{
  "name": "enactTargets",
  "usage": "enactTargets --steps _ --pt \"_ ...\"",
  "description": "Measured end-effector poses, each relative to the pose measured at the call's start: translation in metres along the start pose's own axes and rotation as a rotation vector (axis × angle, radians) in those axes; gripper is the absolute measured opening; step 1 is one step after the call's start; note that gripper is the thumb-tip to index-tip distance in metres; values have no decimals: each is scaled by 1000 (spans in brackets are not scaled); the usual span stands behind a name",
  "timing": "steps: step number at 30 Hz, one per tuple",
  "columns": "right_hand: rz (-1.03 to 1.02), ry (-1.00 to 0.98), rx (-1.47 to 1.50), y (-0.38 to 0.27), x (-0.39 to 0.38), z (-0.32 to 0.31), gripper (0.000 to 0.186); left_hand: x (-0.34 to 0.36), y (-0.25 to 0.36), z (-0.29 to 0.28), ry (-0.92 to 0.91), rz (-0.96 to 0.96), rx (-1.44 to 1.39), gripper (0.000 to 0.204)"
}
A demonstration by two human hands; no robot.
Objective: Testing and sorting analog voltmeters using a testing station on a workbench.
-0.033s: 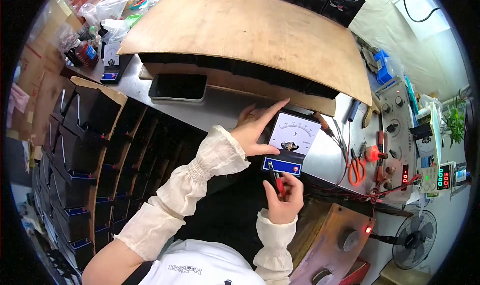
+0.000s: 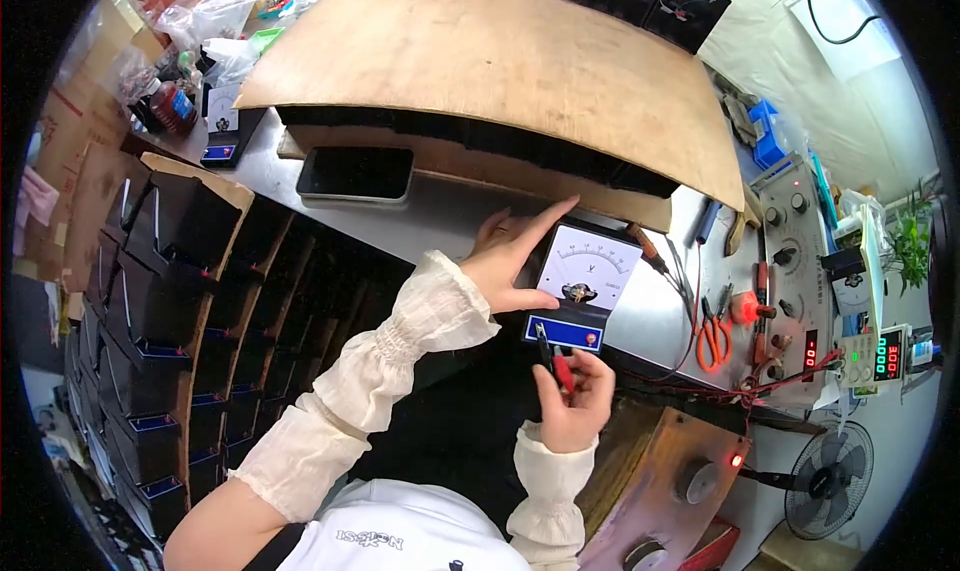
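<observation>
My left hand [image 2: 510, 266] grips the left side of an analog voltmeter [image 2: 585, 261] with a white scale face and black body, index finger reaching up along it and thumb near its lower front. The blue front panel [image 2: 560, 333] carries metal terminals and a red knob. My right hand [image 2: 575, 401], below the panel, pinches a red test clip [image 2: 564, 373] and a black one [image 2: 546, 356]; the black clip's tip reaches the panel's left terminal, though contact is hard to tell.
A wooden board [image 2: 470, 51] covers black units behind; a phone [image 2: 355, 174] lies in front. Orange-handled pliers [image 2: 714, 346], a screwdriver [image 2: 650, 251] and powered instruments [image 2: 790, 216] are at right. Black meter housings [image 2: 170, 231] are stacked at left, another meter [image 2: 220, 121] behind them. A fan [image 2: 830, 481] stands lower right.
My right hand and the red clip have shifted very slightly to the right. My left hand and the voltmeter look unchanged.
</observation>
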State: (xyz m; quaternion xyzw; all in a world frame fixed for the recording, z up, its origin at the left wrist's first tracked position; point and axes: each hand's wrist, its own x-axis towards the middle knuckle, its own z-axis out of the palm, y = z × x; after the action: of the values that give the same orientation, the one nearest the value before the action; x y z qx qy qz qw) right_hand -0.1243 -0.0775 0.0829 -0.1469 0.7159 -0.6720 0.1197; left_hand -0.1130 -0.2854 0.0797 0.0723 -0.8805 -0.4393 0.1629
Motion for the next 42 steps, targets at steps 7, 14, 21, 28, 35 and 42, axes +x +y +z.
enactTargets --steps 7,14,21,28,35,42 --pt "-424 35 -330 4 25 -43 17 1 -1 1 19 25 -39 110" --pt "-438 -16 -464 9 42 -40 16 3 -5 5 20 47 -59 112" --pt "-384 87 -342 14 37 -35 21 5 -2 0 42 25 -26 111" --pt "-442 61 -406 -8 39 -22 46 -2 -4 -11 50 67 -73 111" --pt "-488 127 -629 33 20 -15 111 -27 53 42 185 243 145 96" --pt "-72 723 -958 56 -71 -192 105 -57 92 83 -266 268 22 70"
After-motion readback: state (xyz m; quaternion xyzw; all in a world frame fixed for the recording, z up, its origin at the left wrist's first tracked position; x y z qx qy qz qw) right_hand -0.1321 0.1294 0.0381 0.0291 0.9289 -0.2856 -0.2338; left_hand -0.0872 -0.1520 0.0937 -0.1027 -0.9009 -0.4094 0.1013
